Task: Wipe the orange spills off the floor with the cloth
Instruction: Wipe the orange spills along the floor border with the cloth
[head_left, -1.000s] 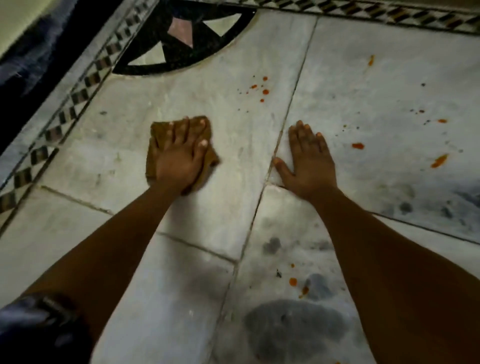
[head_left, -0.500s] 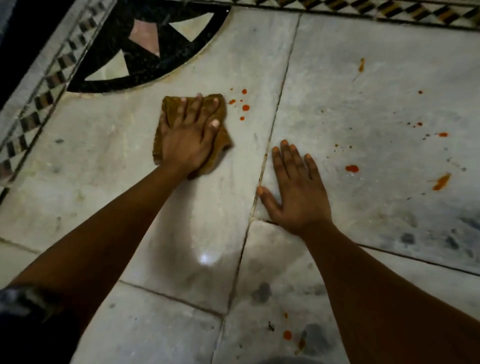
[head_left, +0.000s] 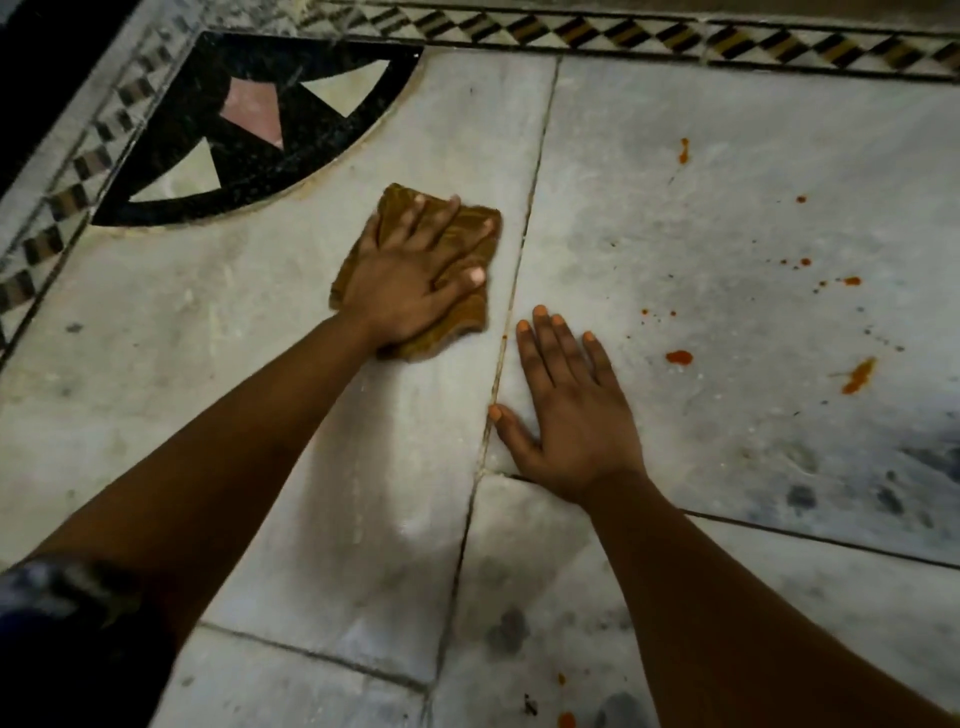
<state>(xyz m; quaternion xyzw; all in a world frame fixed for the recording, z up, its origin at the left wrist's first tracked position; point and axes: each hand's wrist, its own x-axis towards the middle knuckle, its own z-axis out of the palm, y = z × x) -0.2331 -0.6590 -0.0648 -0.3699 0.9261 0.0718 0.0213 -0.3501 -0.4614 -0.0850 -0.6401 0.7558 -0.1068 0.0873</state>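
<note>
A person's left hand (head_left: 410, 283), fingers spread, presses a crumpled brown cloth (head_left: 470, 226) flat on the pale marble floor (head_left: 208, 322), just left of a tile seam. The right hand (head_left: 576, 421), fingers slightly apart, braces empty at five o'clock from it. The slab under the cloth looks clean; orange spills (head_left: 678, 357) at three o'clock and drops (head_left: 566, 719) at six o'clock remain.

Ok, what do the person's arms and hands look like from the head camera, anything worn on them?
Both forearms are bare down to the wrists, with no gloves, rings, watch or bracelets visible on the left hand or the right hand. The fingernails are short and unpainted. The only clothing in view is a dark blue patterned sleeve high on the left arm, blurred at the frame's edge.
</note>
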